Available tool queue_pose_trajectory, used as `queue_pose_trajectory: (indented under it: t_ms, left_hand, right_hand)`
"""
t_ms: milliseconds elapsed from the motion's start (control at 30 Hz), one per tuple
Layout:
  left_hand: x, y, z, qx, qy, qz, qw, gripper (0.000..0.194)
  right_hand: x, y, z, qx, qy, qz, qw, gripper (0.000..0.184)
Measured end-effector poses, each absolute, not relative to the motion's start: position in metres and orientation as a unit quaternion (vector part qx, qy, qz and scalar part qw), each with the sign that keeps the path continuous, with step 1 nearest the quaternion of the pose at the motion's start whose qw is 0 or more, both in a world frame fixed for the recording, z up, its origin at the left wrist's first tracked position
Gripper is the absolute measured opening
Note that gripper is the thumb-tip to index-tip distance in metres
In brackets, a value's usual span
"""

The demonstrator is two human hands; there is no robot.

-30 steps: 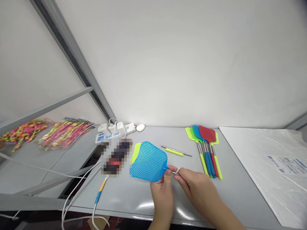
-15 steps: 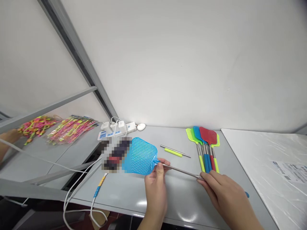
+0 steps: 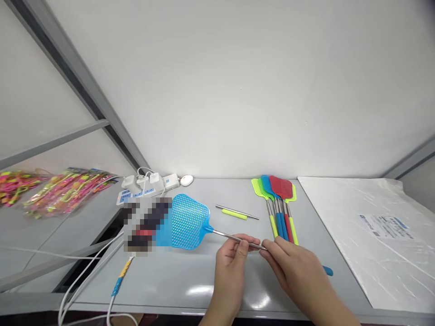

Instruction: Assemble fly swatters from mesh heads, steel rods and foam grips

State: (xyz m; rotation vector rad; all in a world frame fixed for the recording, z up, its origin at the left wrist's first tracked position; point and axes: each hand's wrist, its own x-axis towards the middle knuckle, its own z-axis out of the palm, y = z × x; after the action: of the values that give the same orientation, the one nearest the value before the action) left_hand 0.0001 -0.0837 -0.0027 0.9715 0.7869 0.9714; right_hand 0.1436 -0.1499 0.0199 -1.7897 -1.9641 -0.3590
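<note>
A blue fly swatter (image 3: pixel 190 222) with a perforated head and a thin metal rod lies across both hands above the grey table, its head pointing left. My left hand (image 3: pixel 233 269) is closed around the middle of the rod, thumb on top. Just to its right, my right hand (image 3: pixel 297 274) grips the rod farther down, fingertips at a joint. A blue handle end (image 3: pixel 328 270) pokes out beyond my right hand; the part between is hidden under the palm. Behind the hands lie a loose metal rod (image 3: pixel 249 216) and a yellow-green handle tube (image 3: pixel 234 214).
Several coloured swatters (image 3: pixel 282 188) lie in a fanned pile at the back right. A white wrapped board (image 3: pixel 353 203) covers the right side. At the left are a power strip (image 3: pixel 149 192) with chargers, white cables (image 3: pixel 112 308) and bagged colourful items (image 3: pixel 71 192). A pixelated patch hides one area.
My left hand has slid from the neck of the swatter head along the rod, close to my right hand. The view has shifted slightly, so things sit farther left.
</note>
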Motion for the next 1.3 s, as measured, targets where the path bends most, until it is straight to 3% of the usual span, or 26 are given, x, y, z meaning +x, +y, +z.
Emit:
queue_pose_trajectory:
  t_ms: [600, 767, 1000, 1300]
  left_hand:
    - [-0.031, -0.046, 0.028, 0.303, 0.346, 0.618, 0.637, 0.024]
    - [-0.012, -0.051, 0.021, 0.293, 0.339, 0.595, 0.667, 0.025]
    - [0.017, -0.072, 0.013, 0.441, 0.346, 0.408, 0.721, 0.036]
    - [0.007, -0.068, 0.015, 0.46, 0.384, 0.461, 0.654, 0.038]
  right_hand:
    - [0.174, -0.163, 0.035, -0.626, -0.73, -0.194, 0.195, 0.025]
    - [0.186, -0.163, 0.028, -0.634, -0.718, -0.215, 0.192, 0.024]
    - [0.174, -0.15, 0.034, -0.629, -0.723, -0.218, 0.183, 0.025]
    - [0.177, -0.152, 0.023, -0.646, -0.719, -0.163, 0.201, 0.029]
